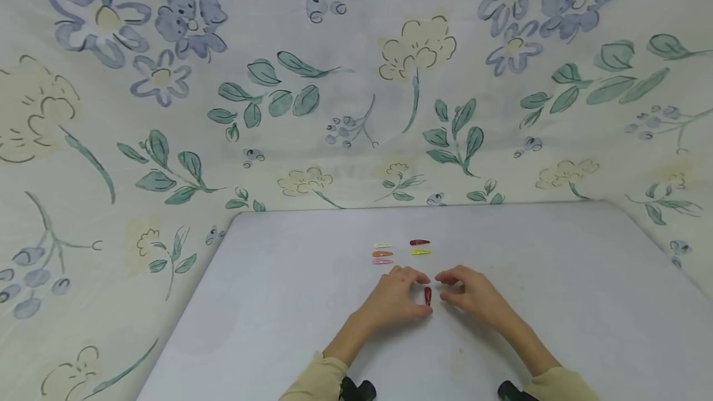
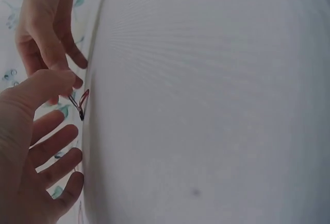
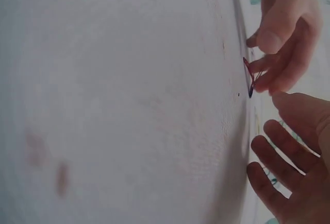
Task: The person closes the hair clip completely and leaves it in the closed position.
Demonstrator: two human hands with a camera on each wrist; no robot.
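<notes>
A dark red snap hair clip (image 1: 427, 296) is on the white table between the two hands, its two arms spread apart in the left wrist view. My left hand (image 1: 397, 296) surrounds it loosely, thumb on the near side and fingers on the far side; whether a fingertip touches it I cannot tell. To the right, my right hand (image 1: 473, 294) is held with parted fingers and nothing between them. Beyond the hands lie a white clip (image 1: 382, 245), an orange clip (image 1: 382, 254), a pink clip (image 1: 382, 261), another red clip (image 1: 420, 242) and a yellow-green clip (image 1: 421, 252).
The white table (image 1: 267, 302) extends to both sides of the hands. Behind it and along its sides hangs a floral cloth (image 1: 356, 159). A dark wrist device (image 1: 358, 390) shows by the left sleeve, and another (image 1: 514, 391) by the right.
</notes>
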